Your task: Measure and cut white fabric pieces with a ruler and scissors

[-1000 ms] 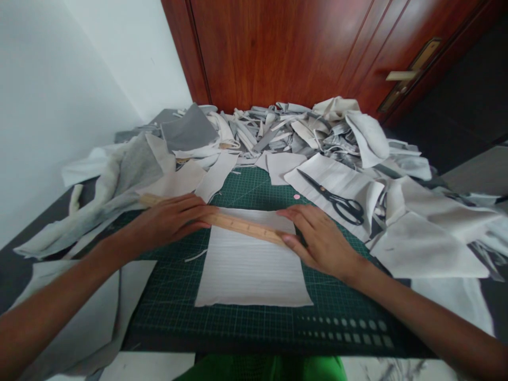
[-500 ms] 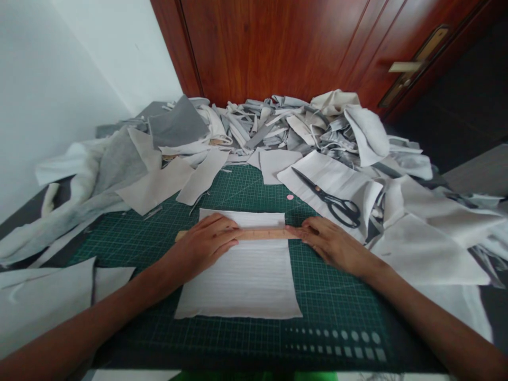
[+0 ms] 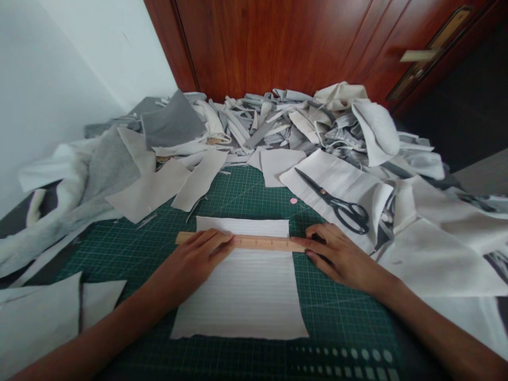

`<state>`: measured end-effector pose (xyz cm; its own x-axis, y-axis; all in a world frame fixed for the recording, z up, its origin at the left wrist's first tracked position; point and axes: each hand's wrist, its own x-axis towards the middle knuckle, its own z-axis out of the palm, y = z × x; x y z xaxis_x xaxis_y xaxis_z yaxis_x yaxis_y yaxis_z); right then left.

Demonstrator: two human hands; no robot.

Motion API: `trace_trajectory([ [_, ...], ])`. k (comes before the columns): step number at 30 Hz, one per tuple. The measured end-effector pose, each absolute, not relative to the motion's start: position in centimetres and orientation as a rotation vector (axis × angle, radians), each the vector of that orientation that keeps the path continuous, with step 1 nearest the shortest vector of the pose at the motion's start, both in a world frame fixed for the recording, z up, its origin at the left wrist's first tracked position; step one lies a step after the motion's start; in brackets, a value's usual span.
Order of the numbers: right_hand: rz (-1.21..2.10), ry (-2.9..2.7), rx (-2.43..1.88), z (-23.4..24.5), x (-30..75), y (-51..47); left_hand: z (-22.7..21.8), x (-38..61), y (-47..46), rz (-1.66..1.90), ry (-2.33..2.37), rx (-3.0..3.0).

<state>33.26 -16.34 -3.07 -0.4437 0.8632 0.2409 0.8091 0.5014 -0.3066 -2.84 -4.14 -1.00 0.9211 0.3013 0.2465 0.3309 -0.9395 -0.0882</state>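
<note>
A wooden ruler lies crosswise over the upper part of a white ribbed piece of fabric. My left hand is closed on the ruler's left part, fingers pressed down on it over the fabric's left edge. At the other end my right hand grips the ruler's tip, just past the fabric's right edge, with thumb and fingers on the wood. The fabric rests flat on a green gridded cutting mat.
Black scissors lie on another ribbed white piece at the right. A small pink disc is on the mat. Grey and white scraps heap up along the back, before a wooden door. More pieces lie at left.
The ruler has shifted slightly toward me down the fabric, with both hands still on it. The whole view has also moved a little.
</note>
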Motion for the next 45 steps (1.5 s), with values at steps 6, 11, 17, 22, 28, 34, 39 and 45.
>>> trace_trajectory([
  [6,0.214,-2.346,-1.411,-3.1,33.1,-16.4,-0.7,-2.6,-5.8,-0.277,-0.533,-2.826],
  [11,0.215,-2.326,-1.413,-3.0,32.9,-16.3,-0.8,-1.9,-6.9,-0.182,-0.687,-2.804],
  [17,0.231,-2.285,-1.428,-2.6,32.5,-16.3,-1.1,-0.5,-8.5,-0.199,-0.779,-2.861],
  [22,0.248,-2.019,-1.54,-1.6,32.0,-14.6,-2.0,-0.9,-8.5,-0.225,-0.713,-2.857],
  [28,0.09,-1.965,-1.741,-1.7,31.6,-9.5,-2.2,-1.2,-9.3,-0.151,-0.761,-2.894],
  [34,-0.032,-2.0,-1.867,-2.7,31.3,-7.2,-1.7,-0.7,-10.2,-0.071,-0.904,-2.937],
  [39,0.006,-1.94,-1.835,-1.8,31.3,-6.8,-1.7,-0.5,-10.4,-0.022,-0.954,-2.989],
  [45,0.164,-1.949,-1.461,3.0,25.4,-7.6,-2.1,-0.6,-10.7,-0.051,-0.952,-3.021],
])
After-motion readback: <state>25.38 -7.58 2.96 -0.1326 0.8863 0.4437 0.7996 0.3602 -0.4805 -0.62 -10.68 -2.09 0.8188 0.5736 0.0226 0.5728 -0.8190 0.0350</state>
